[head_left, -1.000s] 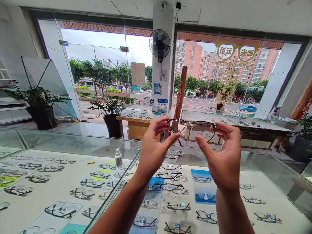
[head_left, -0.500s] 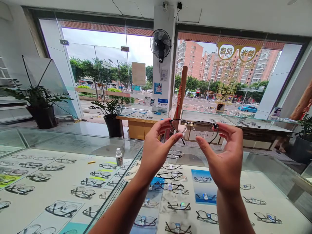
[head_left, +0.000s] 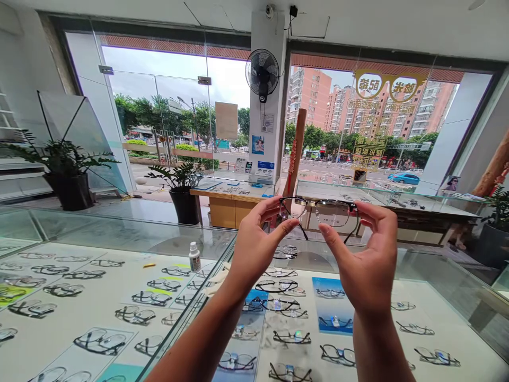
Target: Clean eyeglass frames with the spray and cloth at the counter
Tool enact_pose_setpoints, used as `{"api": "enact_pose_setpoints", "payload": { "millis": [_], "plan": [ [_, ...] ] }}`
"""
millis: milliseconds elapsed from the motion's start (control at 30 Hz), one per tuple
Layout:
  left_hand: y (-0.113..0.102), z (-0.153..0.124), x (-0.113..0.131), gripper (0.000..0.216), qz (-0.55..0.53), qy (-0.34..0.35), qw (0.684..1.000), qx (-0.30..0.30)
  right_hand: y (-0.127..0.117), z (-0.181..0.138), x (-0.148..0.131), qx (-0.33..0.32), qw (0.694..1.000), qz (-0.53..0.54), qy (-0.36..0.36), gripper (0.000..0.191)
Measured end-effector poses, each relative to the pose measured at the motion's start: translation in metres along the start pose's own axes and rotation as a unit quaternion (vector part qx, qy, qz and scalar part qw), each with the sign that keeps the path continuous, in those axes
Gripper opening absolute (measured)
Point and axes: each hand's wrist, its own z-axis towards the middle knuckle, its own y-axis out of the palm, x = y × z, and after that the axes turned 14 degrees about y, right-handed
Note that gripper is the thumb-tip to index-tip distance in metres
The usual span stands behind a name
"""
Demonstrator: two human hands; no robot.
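Note:
A pair of eyeglasses (head_left: 311,202) with a dark upper rim and clear lenses is held up in front of me, above the glass display counter. My left hand (head_left: 262,233) pinches its left end between thumb and fingers. At the other end, my right hand (head_left: 366,244) grips the frame near the hinge, thumb below the lens. The temples hang down behind the lenses, and print shows on the right lens. Below, several eyeglass frames (head_left: 292,337) lie in rows inside the glass counter.
A small white bottle (head_left: 194,258) stands on the counter, left of my forearm, with a pale cloth (head_left: 218,280) nearby. Another counter (head_left: 222,212) and a potted plant (head_left: 185,199) stand farther back. A wall fan (head_left: 262,76) hangs on the pillar.
The eyeglasses have tilted slightly, so their temples hang lower and show more below the lenses. Both hands keep their hold and have barely shifted.

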Motion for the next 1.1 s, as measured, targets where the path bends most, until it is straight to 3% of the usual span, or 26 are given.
{"api": "enact_pose_setpoints", "payload": {
  "millis": [167,367,767,1100],
  "plan": [
    [0.001,-0.003,0.005,0.057,0.053,0.07,0.995,0.042,0.001,0.0,0.003,-0.007,1.0,0.006,0.008,0.056],
    [0.002,-0.007,0.016,0.06,0.166,0.164,0.966,0.111,0.006,0.004,0.011,-0.054,0.996,0.047,0.05,0.059],
    [0.007,-0.014,0.023,0.058,0.168,0.127,0.971,0.112,0.007,0.004,0.008,-0.066,0.994,0.035,0.077,0.058],
    [0.006,-0.01,0.021,0.055,0.116,0.067,0.986,0.101,0.006,0.002,0.006,-0.033,0.998,0.001,0.052,0.056]
  ]
}}
